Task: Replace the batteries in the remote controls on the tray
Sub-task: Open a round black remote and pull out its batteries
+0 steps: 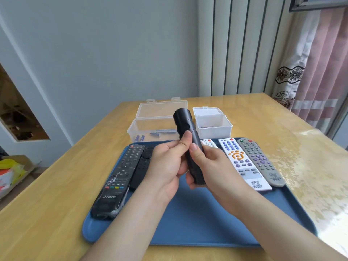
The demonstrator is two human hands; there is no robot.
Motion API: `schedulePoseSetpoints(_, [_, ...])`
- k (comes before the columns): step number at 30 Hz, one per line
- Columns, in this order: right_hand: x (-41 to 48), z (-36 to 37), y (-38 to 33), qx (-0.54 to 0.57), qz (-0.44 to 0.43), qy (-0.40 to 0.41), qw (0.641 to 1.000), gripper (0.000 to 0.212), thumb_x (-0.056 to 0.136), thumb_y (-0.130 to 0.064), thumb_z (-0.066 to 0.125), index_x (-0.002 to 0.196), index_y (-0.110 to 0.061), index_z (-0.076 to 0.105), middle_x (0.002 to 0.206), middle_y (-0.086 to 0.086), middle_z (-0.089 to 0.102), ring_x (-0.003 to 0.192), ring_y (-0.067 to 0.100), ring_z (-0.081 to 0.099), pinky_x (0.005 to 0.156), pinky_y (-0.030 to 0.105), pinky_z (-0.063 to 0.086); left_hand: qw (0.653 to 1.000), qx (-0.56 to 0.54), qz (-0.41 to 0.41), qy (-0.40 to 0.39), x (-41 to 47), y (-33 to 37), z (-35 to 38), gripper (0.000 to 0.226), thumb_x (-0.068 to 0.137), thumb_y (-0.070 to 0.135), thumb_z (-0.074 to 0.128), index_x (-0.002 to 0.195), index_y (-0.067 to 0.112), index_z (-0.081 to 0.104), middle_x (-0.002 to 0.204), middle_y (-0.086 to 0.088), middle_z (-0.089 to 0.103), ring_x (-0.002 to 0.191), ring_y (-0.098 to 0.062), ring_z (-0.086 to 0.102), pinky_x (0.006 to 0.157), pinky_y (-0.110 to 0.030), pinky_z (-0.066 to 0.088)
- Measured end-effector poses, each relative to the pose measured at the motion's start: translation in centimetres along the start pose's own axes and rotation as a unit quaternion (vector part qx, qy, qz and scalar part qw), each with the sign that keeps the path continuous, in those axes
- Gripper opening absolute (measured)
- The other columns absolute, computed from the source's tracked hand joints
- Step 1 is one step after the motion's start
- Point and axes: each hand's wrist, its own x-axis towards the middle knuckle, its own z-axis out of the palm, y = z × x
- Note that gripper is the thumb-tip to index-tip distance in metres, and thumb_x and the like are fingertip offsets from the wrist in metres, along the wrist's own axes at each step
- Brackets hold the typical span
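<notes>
Hands [165,162] [207,164] grip raised black remote [188,136].

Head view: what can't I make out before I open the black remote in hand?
- Held black remote: button face turned away; left hand and right hand grip over its lower half, head view.
- Small white remote: mostly behind the right hand, head view.
- White box: contents blurred by its frosted wall, head view.
- Slim black remote: partly behind the left hand, head view.

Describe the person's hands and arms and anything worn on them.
The left hand and right hand are bare: no gloves, rings, watch or bracelets. Both arms are uncovered to the frame's edge, no sleeves visible. Thumbnails short, unpainted.
</notes>
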Motion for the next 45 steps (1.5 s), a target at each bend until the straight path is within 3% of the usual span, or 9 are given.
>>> schedulePoseSetpoints(5, [-0.3, 0.3, 0.5, -0.004, -0.011, 0.022, 1.000, 0.028, 0.103, -0.018, 0.046, 0.085, -0.002, 0.059, 0.061, 0.008, 0.060, 0.049, 0.020, 0.053, 0.047, 0.023, 0.046, 0.999, -0.018, -0.030, -0.016, 0.1, 0.1, -0.2, 0.063, 0.069, 0.036, 0.065, 0.107, -0.014, 0.062, 0.058, -0.004, 0.025, 0.033, -0.015, 0.021, 0.040, -0.017, 0.023])
schedulePoseSetpoints(8, [-0.1, 0.2, 0.7, -0.006, -0.009, 0.022, 1.000, 0.020, 0.101, -0.015, 0.048, 0.093, -0.002, 0.061, 0.070, 0.010, 0.065, 0.058, 0.020, 0.060, 0.056, 0.029, 0.054, 0.999, -0.018, -0.035, -0.036, 0.2, 0.3, -0.6, 0.058, 0.070, 0.030, 0.064, 0.108, -0.013, 0.062, 0.052, -0.001, 0.024, 0.033, -0.014, 0.022, 0.041, -0.017, 0.025])
schedulePoseSetpoints(11, [0.1, -0.1, 0.5, 0.010, 0.012, -0.006, 1.000, 0.016, 0.101, -0.012, 0.049, 0.102, -0.003, 0.062, 0.075, 0.008, 0.067, 0.065, 0.020, 0.062, 0.060, 0.028, 0.054, 0.997, -0.016, -0.036, -0.059, -0.3, 0.7, -0.5, 0.033, 0.089, 0.017, 0.057, 0.110, -0.008, 0.063, 0.047, -0.004, 0.045, 0.032, -0.011, 0.037, 0.038, -0.015, 0.027])
schedulePoseSetpoints(14, [0.3, -0.3, -0.4, 0.095, 0.061, -0.008, 0.994, 0.014, 0.099, -0.007, 0.049, 0.097, -0.003, 0.062, 0.070, 0.008, 0.061, 0.061, 0.020, 0.054, 0.059, 0.029, 0.047, 0.994, 0.073, 0.069, -0.045, -0.2, 0.9, -0.3, 0.027, 0.096, 0.010, 0.055, 0.121, 0.016, 0.060, 0.091, -0.001, 0.068, 0.062, -0.012, 0.062, 0.048, -0.023, 0.043])
schedulePoseSetpoints(17, [0.8, -1.2, -1.4, 0.175, 0.107, 0.050, 0.977, 0.019, 0.099, -0.020, 0.050, 0.097, -0.009, 0.064, 0.065, 0.005, 0.058, 0.058, 0.018, 0.054, 0.059, 0.031, 0.049, 0.916, 0.317, 0.244, -0.043, 0.2, 0.8, -1.1, 0.068, 0.080, 0.033, 0.072, 0.140, 0.039, 0.040, 0.146, 0.019, 0.040, 0.131, 0.005, 0.038, 0.099, -0.018, 0.039])
schedulePoseSetpoints(21, [1.0, -2.3, -1.8, 0.200, 0.096, 0.093, 0.971, 0.039, 0.101, -0.040, 0.046, 0.099, -0.009, 0.070, 0.074, 0.010, 0.064, 0.067, 0.022, 0.058, 0.068, 0.033, 0.053, 0.769, 0.549, 0.297, -0.135, -0.5, -0.1, -0.3, 0.111, 0.064, 0.055, 0.079, 0.152, 0.033, 0.016, 0.156, 0.027, 0.004, 0.143, 0.008, 0.002, 0.111, -0.010, 0.009])
schedulePoseSetpoints(29, [1.4, -3.0, -1.3, 0.242, 0.070, 0.090, 0.964, 0.037, 0.104, -0.031, 0.041, 0.105, -0.005, 0.067, 0.088, 0.012, 0.069, 0.073, 0.022, 0.064, 0.061, 0.029, 0.057, 0.781, 0.509, 0.345, -0.110, -0.7, -0.3, -0.3, 0.070, 0.081, 0.038, 0.064, 0.145, 0.023, 0.040, 0.154, 0.010, 0.032, 0.140, 0.004, 0.029, 0.115, -0.018, 0.024])
schedulePoseSetpoints(34, [1.8, -3.5, -1.0, 0.260, 0.074, 0.085, 0.959, 0.036, 0.102, -0.030, 0.045, 0.110, -0.003, 0.067, 0.106, 0.019, 0.069, 0.080, 0.025, 0.067, 0.066, 0.034, 0.059, 0.800, 0.485, 0.334, -0.117, -0.8, 0.1, -0.6, 0.062, 0.083, 0.039, 0.064, 0.141, 0.026, 0.047, 0.150, 0.014, 0.038, 0.138, 0.005, 0.033, 0.115, -0.023, 0.028])
schedulePoseSetpoints(45, [2.1, -4.0, -0.7, 0.246, 0.095, 0.109, 0.958, 0.038, 0.101, -0.033, 0.048, 0.123, -0.004, 0.059, 0.103, 0.009, 0.068, 0.080, 0.022, 0.070, 0.059, 0.034, 0.059, 0.822, 0.447, 0.330, -0.128, -1.5, 0.8, -0.6, 0.050, 0.077, 0.029, 0.064, 0.127, 0.023, 0.063, 0.137, 0.009, 0.056, 0.125, 0.009, 0.047, 0.109, -0.020, 0.037])
